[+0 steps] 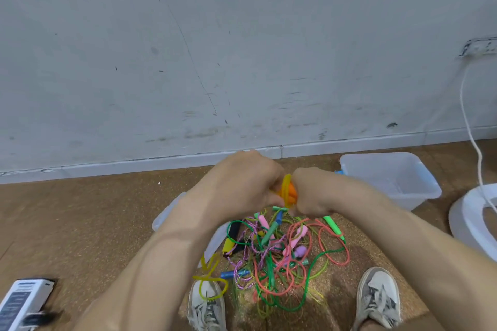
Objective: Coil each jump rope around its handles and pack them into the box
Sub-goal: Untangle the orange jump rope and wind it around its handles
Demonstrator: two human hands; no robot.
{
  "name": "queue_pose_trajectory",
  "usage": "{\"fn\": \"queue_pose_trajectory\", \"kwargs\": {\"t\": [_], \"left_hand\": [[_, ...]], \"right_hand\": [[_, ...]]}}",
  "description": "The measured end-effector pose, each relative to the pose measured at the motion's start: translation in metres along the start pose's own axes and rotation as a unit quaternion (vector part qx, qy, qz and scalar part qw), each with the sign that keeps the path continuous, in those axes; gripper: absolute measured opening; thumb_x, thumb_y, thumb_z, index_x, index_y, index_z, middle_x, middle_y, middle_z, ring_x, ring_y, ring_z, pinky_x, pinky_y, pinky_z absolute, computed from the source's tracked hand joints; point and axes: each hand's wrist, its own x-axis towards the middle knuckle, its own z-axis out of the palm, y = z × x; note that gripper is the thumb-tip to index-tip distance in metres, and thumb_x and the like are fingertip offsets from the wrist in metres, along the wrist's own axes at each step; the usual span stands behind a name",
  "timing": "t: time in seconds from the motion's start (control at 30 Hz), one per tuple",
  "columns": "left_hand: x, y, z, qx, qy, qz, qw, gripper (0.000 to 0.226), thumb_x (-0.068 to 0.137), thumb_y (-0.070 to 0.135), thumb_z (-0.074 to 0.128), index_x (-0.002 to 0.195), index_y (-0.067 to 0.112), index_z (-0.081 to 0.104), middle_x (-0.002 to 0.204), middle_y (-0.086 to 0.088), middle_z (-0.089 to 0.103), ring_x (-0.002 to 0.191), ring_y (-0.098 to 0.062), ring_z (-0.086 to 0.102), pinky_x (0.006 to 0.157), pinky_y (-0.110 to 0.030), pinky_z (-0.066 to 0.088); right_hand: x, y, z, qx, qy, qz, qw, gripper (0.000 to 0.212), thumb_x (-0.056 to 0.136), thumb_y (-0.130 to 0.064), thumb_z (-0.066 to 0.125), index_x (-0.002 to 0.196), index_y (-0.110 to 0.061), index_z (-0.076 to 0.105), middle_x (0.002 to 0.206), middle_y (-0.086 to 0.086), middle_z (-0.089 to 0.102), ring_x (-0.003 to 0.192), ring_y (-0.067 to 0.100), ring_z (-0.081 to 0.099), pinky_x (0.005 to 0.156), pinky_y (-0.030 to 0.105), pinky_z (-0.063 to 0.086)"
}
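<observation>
Left hand (pixel 242 182), right hand (pixel 313 194): both clenched on paired orange plastic handles (pixel 292 191); translucent yellow cord (pixel 286 182) between them. Wind snug, turns adjacent.

Two hands are up, the left hand (pixel 242 182) and the right hand (pixel 314 193), with one orange-handled rope (pixel 291 192) between them. Near the feet lies one tangle (pixel 282 258) of ropes, too knotted to count; I make out four cord colours: green, coral, yellow and purple braid. Two shoes: left shoe (pixel 207 306), right shoe (pixel 379 301). One clear box (pixel 390 177) far right, what looks like one lid (pixel 166 215) left, one white cable (pixel 468 120), and one device (pixel 21 301) near left.
</observation>
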Motion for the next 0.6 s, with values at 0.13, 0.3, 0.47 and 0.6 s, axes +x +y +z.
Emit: {"fn": "queue_pose_trajectory", "kwargs": {"t": [0.13, 0.3, 0.47, 0.6], "left_hand": [[-0.002, -0.015, -0.003, -0.083, -0.039, -0.049, 0.995, 0.043, 0.059, 0.059, 0.078, 0.069, 0.023, 0.057, 0.062, 0.007, 0.059, 0.06, -0.008, 0.05, 0.056, -0.03, 0.039], [0.005, -0.022, 0.005, -0.31, -0.121, -0.077, 0.94, 0.036, 0.059, 0.035, 0.088, 0.056, 0.015, 0.058, 0.044, 0.008, 0.043, 0.042, -0.006, 0.035, 0.044, -0.022, 0.028], [0.013, -0.03, 0.013, -0.466, -0.194, -0.036, 0.863, 0.045, 0.058, 0.052, 0.079, 0.052, 0.016, 0.053, 0.044, 0.007, 0.039, 0.042, -0.006, 0.032, 0.042, -0.019, 0.024], [0.026, -0.028, 0.016, -0.504, -0.231, -0.036, 0.831, 0.057, 0.043, 0.076, 0.076, 0.055, 0.021, 0.068, 0.052, 0.008, 0.057, 0.048, -0.003, 0.048, 0.05, -0.018, 0.041]], "right_hand": [[-0.022, -0.019, -0.001, -0.124, 0.03, -0.075, 0.989, 0.007, 0.082, -0.012, 0.059, 0.087, -0.009, 0.058, 0.085, 0.009, 0.061, 0.078, 0.03, 0.063, 0.062, 0.031, 0.049], [-0.036, -0.019, -0.012, -0.189, 0.04, -0.139, 0.971, 0.012, 0.084, -0.016, 0.061, 0.096, -0.013, 0.059, 0.097, 0.007, 0.064, 0.085, 0.029, 0.065, 0.07, 0.033, 0.055], [-0.052, -0.013, -0.033, -0.084, 0.0, -0.174, 0.981, 0.037, 0.081, -0.034, 0.073, 0.068, -0.026, 0.038, 0.07, -0.01, 0.043, 0.072, 0.017, 0.049, 0.061, 0.025, 0.037], [-0.051, -0.001, -0.038, -0.006, -0.016, -0.19, 0.982, 0.032, 0.076, -0.035, 0.078, 0.07, -0.026, 0.048, 0.071, -0.011, 0.053, 0.068, 0.011, 0.052, 0.056, 0.02, 0.039]]}}
